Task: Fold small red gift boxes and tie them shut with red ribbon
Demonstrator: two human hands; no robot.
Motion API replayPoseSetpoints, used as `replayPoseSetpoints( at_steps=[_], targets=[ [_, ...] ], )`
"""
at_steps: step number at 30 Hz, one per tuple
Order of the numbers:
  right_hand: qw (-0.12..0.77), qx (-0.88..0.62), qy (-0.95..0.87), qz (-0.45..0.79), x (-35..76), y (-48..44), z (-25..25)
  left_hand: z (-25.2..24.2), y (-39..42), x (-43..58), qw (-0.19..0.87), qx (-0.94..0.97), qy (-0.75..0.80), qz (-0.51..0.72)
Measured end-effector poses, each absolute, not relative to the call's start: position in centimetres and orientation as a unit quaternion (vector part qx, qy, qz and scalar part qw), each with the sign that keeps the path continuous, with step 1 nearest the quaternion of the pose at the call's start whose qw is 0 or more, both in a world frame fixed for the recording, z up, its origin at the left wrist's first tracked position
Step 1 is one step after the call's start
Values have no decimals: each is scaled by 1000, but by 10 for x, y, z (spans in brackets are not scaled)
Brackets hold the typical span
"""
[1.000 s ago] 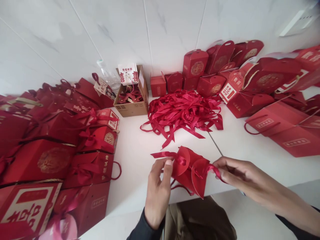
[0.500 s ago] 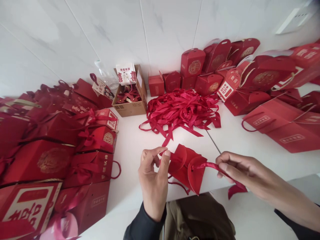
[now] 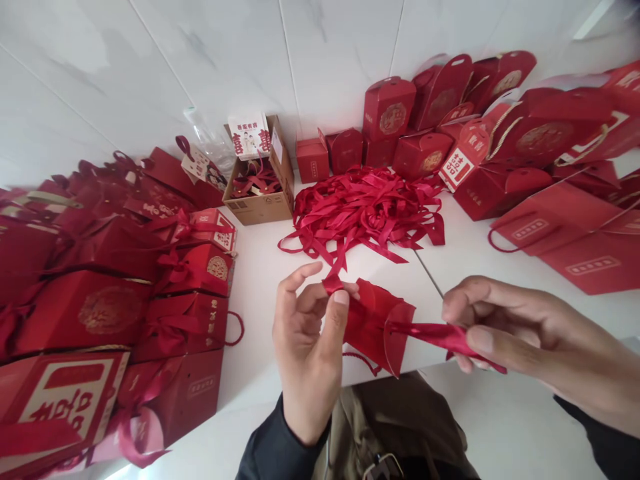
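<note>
Red satin ribbon runs taut between both hands. The left hand pinches one end between thumb and forefinger, the other fingers loosely spread. The right hand is closed on the other end, thumb pressing it against the curled fingers. The ribbon passes through the flaps of a small red paper gift box with rounded flaps, which sits between the hands at the near edge of the white tabletop, a thin red cord loop hanging below it.

Just behind the box lies a loose heap of red ribbons, one strand trailing down almost to the left hand's fingertips. Beyond the heap, an open brown cardboard carton holds more red pieces and a white printed card. Ribbon-tied red gift boxes crowd the left side in rows. Untied red boxes and flat red paper bags are stacked along the right side and against the white marble wall. Between the two lots the tabletop shows bare around the hands.
</note>
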State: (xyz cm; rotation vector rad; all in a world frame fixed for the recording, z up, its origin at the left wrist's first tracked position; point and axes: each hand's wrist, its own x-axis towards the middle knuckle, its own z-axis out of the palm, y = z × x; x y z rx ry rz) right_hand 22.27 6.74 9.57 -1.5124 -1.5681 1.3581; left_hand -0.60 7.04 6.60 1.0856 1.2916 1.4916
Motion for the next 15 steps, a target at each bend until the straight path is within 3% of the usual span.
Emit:
replayPoseSetpoints(
  at_steps=[3,5,11,15],
  targets=[
    [287,-474,-557,619,216,84,105,75,72,-4,476,497,495,531],
    [307,-439,-570,623,206,94,113,80,74,-4,493,561,466,474],
    [324,-426,-700,472,180,108,137,77,89,-9,466,668,432,387],
    [418,-393,-720,391,176,115,136,67,95,-11,461,635,465,409]
  ],
)
